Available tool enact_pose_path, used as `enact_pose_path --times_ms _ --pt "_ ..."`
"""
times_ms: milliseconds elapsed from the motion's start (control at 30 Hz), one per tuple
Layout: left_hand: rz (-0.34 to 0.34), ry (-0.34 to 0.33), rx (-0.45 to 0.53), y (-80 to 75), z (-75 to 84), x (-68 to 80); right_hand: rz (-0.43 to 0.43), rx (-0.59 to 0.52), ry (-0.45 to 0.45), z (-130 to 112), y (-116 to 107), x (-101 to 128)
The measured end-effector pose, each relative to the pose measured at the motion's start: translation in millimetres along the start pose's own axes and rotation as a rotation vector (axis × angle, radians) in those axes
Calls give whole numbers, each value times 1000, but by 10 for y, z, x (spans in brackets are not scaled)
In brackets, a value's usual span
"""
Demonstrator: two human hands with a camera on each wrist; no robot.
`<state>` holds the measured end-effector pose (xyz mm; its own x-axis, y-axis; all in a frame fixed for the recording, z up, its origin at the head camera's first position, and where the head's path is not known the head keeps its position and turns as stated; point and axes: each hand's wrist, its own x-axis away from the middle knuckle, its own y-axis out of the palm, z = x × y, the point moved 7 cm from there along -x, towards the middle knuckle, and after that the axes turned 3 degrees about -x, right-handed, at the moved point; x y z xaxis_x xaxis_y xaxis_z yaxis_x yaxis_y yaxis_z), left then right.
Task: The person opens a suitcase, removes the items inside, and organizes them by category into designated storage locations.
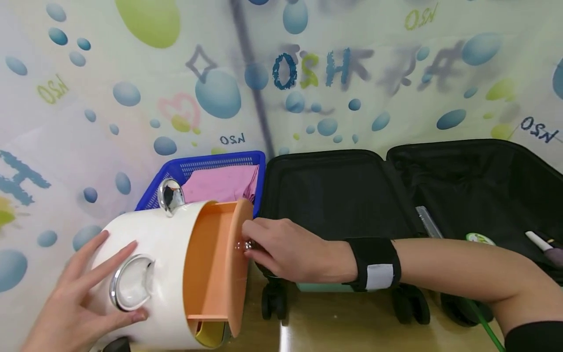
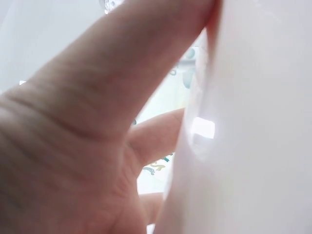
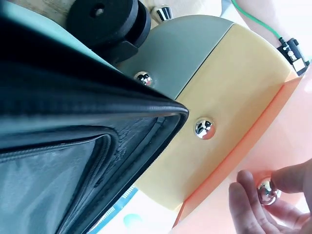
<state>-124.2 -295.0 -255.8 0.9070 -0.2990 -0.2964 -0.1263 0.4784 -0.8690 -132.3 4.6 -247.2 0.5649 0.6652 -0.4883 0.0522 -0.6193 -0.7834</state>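
Observation:
A white rounded storage box (image 1: 164, 239) with coloured drawers stands at the lower left in the head view. Its top orange drawer (image 1: 215, 259) is pulled partway out, and the inside that shows is bare. My right hand (image 1: 286, 249) pinches the round silver knob (image 3: 268, 191) on that drawer's front. Against the box's white side lies my left hand (image 1: 83, 298), fingers spread around a silver-rimmed round fitting (image 1: 132, 282). Below the orange drawer, the right wrist view shows a yellow drawer (image 3: 214, 97) and a grey-green drawer (image 3: 180, 53), each with a silver knob.
An open black-lined suitcase (image 1: 325, 195) lies right of the box, its near corner close to the drawer fronts. Inside its right half are a clear ruler-like strip (image 1: 428, 222) and a brush (image 1: 545, 247). Behind the box, a blue basket (image 1: 259, 171) holds folded pink cloth (image 1: 220, 183).

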Motion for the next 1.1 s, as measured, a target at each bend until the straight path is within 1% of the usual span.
enact_pose_path --times_ms 133,267,367,467,633,700,800,833,900,933,1000,1067,1100 --pt "1 4 4 19 -15 8 -5 -12 15 38 -46 90" --pt "23 24 4 5 -14 10 2 -37 24 68 -84 160" --pt "31 27 -4 -2 -25 19 3 -53 25 86 -89 182" --pt "23 7 -17 9 -52 41 0 -64 22 93 -88 189" --pt "32 -18 -44 -14 -118 109 -20 -55 3 69 -117 146" --pt "28 -56 -71 -25 -168 145 -35 -22 2 66 -177 125" --pt "16 -125 -105 -21 -256 203 -39 49 24 118 -372 122" --pt "8 -146 -115 -21 -286 222 -37 81 36 158 -468 133" --pt "7 -163 -129 -28 -332 259 -39 150 73 281 -691 171" --pt "6 -169 -145 -34 -349 280 -44 182 97 368 -812 201" --pt "0 -193 -187 -51 -379 328 -82 251 181 602 -1046 292" --pt "6 -226 -243 -59 -405 387 -147 298 285 903 -1262 435" --pt "4 -252 -276 -61 -424 425 -187 314 345 1076 -1357 532"
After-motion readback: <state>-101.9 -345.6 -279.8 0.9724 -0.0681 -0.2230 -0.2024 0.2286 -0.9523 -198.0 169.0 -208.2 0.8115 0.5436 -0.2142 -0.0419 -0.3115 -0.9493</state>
